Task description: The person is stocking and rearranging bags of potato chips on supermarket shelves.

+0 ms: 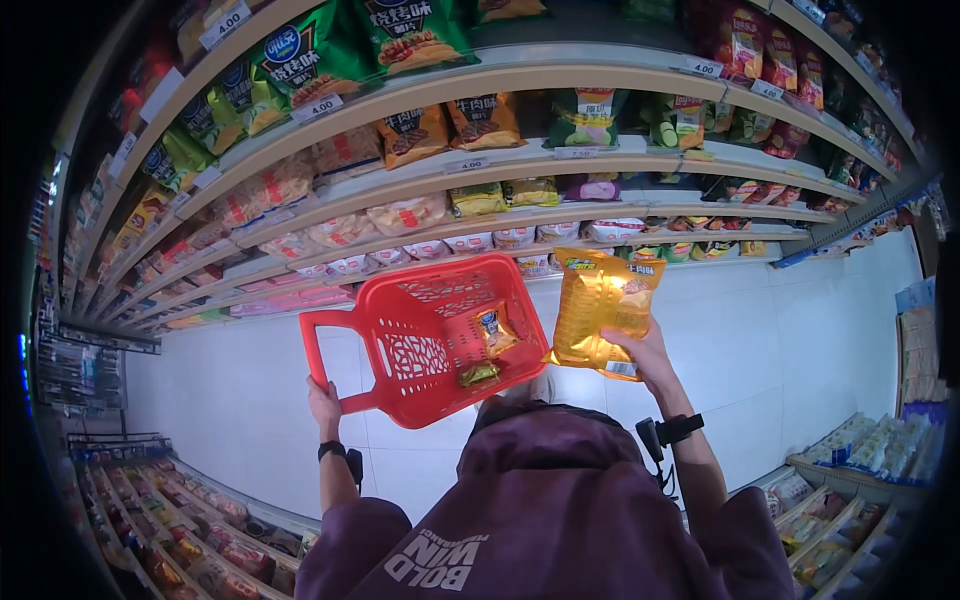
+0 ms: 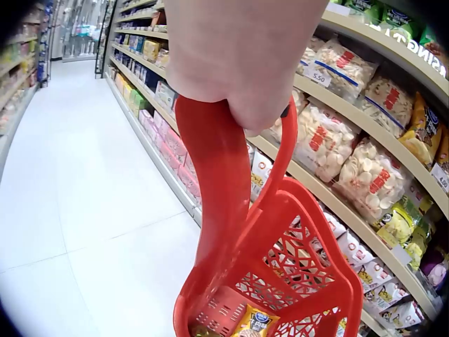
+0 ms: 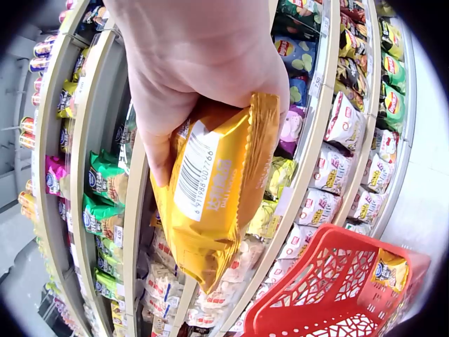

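Observation:
My left hand (image 1: 323, 401) grips the handle of a red shopping basket (image 1: 400, 400), which hangs tilted in front of my body. Inside it lie an orange snack bag (image 1: 495, 330) and a small green-gold packet (image 1: 479, 374). To the right of the basket, my right hand (image 1: 645, 350) holds a golden-yellow chip bag (image 1: 590, 310) by its side, thumb across the front. In the right wrist view a white barcode label (image 3: 198, 172) shows on this bag, and the fingers behind it are partly hidden. The bag's lower left corner overlaps the basket rim in the head view.
Curved shelves of snack bags (image 1: 405, 130) stretch across the front, with price tags (image 1: 470, 165) along their edges. White tiled floor (image 1: 740, 330) lies below. Low racks of packets (image 1: 190, 530) stand behind me on the left, and more (image 1: 830, 520) on the right.

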A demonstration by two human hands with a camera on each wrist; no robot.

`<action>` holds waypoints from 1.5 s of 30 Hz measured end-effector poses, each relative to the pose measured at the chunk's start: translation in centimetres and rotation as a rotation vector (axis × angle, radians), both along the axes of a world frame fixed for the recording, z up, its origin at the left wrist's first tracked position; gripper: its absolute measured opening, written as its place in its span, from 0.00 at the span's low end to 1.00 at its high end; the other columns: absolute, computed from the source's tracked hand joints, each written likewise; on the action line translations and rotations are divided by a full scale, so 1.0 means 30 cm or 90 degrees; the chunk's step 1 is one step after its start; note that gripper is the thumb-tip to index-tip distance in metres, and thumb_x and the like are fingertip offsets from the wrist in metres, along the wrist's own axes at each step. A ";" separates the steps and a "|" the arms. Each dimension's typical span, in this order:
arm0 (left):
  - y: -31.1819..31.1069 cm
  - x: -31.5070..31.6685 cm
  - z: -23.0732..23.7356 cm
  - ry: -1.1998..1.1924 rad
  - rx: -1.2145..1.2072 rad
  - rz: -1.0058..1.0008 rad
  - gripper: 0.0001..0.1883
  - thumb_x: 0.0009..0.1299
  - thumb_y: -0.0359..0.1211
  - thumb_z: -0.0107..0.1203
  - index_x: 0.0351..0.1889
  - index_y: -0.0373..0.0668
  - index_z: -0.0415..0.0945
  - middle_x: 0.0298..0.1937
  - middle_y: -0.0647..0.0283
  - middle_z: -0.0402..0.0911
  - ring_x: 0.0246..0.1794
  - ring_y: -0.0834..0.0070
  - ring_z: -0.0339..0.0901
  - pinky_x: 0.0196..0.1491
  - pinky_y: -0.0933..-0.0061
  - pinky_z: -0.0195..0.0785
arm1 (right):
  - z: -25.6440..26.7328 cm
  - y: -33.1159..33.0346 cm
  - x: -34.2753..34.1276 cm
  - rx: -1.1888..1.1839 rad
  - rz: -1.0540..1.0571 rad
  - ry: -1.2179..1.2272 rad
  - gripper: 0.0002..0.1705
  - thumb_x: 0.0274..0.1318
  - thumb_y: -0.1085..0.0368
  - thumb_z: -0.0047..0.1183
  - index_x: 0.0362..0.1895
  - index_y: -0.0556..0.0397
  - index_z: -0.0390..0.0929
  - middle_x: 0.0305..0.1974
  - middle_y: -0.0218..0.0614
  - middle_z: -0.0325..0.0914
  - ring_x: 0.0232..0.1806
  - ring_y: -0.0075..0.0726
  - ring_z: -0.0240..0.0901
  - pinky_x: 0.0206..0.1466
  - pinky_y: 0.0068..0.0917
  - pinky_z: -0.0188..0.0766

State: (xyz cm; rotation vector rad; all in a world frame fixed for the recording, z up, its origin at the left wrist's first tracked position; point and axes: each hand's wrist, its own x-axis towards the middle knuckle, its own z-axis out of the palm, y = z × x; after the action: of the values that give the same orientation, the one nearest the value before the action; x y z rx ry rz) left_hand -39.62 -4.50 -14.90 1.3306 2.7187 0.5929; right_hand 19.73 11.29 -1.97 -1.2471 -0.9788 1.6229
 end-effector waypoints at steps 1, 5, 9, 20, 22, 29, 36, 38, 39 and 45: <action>-0.021 -0.019 -0.011 -0.003 0.017 -0.001 0.25 0.65 0.30 0.55 0.59 0.38 0.59 0.36 0.42 0.79 0.38 0.41 0.77 0.38 0.49 0.69 | -0.009 -0.001 0.015 -0.008 -0.006 0.001 0.34 0.49 0.71 0.65 0.60 0.58 0.64 0.52 0.38 0.76 0.52 0.32 0.75 0.56 0.31 0.73; -0.104 -0.066 -0.043 -0.034 0.007 0.057 0.26 0.65 0.28 0.56 0.59 0.37 0.59 0.38 0.43 0.79 0.37 0.45 0.78 0.40 0.53 0.69 | -0.025 -0.013 0.040 -0.043 -0.032 0.009 0.35 0.48 0.70 0.66 0.60 0.57 0.64 0.53 0.38 0.75 0.53 0.32 0.74 0.57 0.30 0.72; -0.212 -0.060 -0.031 -0.057 0.008 0.109 0.25 0.65 0.27 0.57 0.58 0.35 0.60 0.40 0.43 0.78 0.39 0.45 0.77 0.42 0.53 0.68 | -0.044 -0.008 0.036 -0.075 -0.012 0.018 0.36 0.48 0.71 0.66 0.61 0.58 0.64 0.53 0.38 0.75 0.54 0.32 0.73 0.58 0.30 0.70; -0.565 0.032 -0.043 -0.038 0.009 0.257 0.26 0.58 0.27 0.59 0.54 0.33 0.62 0.40 0.45 0.76 0.40 0.48 0.75 0.46 0.53 0.67 | -0.079 0.070 -0.053 -0.064 0.077 0.032 0.39 0.47 0.72 0.66 0.63 0.57 0.61 0.55 0.38 0.73 0.56 0.32 0.72 0.60 0.30 0.69; -0.605 0.071 -0.033 -0.070 -0.031 0.324 0.32 0.56 0.27 0.59 0.59 0.33 0.59 0.42 0.43 0.77 0.41 0.47 0.76 0.48 0.53 0.67 | -0.078 0.074 -0.062 -0.069 0.076 0.026 0.40 0.46 0.72 0.67 0.64 0.57 0.61 0.55 0.38 0.73 0.56 0.32 0.72 0.60 0.30 0.69; -0.669 0.292 0.060 -0.075 -0.067 0.320 0.56 0.59 0.35 0.59 0.74 0.41 0.24 0.31 0.37 0.79 0.31 0.41 0.77 0.39 0.48 0.70 | -0.132 0.073 -0.095 -0.067 0.073 0.045 0.34 0.48 0.73 0.64 0.61 0.58 0.64 0.53 0.38 0.75 0.53 0.32 0.74 0.57 0.29 0.71; -0.663 0.423 0.176 -0.248 -0.319 0.151 0.33 0.68 0.48 0.55 0.64 0.38 0.59 0.26 0.45 0.81 0.31 0.49 0.82 0.33 0.54 0.73 | -0.147 0.092 -0.143 -0.097 0.111 0.080 0.39 0.46 0.73 0.67 0.63 0.57 0.61 0.54 0.37 0.74 0.55 0.31 0.72 0.60 0.29 0.69; -0.678 0.440 0.188 -0.180 -0.224 -0.106 0.28 0.66 0.44 0.60 0.58 0.40 0.63 0.28 0.48 0.82 0.32 0.50 0.82 0.32 0.56 0.73 | -0.151 0.098 -0.164 -0.099 0.115 0.077 0.39 0.46 0.73 0.67 0.62 0.57 0.62 0.54 0.37 0.74 0.55 0.31 0.72 0.59 0.29 0.69; -0.665 0.432 0.189 -0.214 -0.212 -0.171 0.28 0.65 0.43 0.60 0.58 0.41 0.63 0.27 0.48 0.82 0.32 0.50 0.82 0.33 0.55 0.73 | -0.148 0.102 -0.173 -0.099 0.124 0.076 0.39 0.46 0.73 0.67 0.62 0.57 0.62 0.54 0.37 0.74 0.55 0.31 0.72 0.59 0.30 0.69; -0.442 0.495 0.257 -0.215 -0.399 -0.105 0.20 0.63 0.41 0.61 0.50 0.45 0.72 0.24 0.53 0.81 0.22 0.57 0.81 0.28 0.59 0.73 | -0.147 0.109 -0.204 -0.090 0.155 0.052 0.39 0.46 0.73 0.67 0.62 0.57 0.62 0.55 0.38 0.74 0.56 0.32 0.72 0.60 0.30 0.69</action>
State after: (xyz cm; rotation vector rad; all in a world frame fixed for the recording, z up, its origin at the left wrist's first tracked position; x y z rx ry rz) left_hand -24.76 -17.77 -7.19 1.1394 2.2145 -0.0570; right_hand 13.60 14.55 -6.37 -1.1801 -1.0105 1.9452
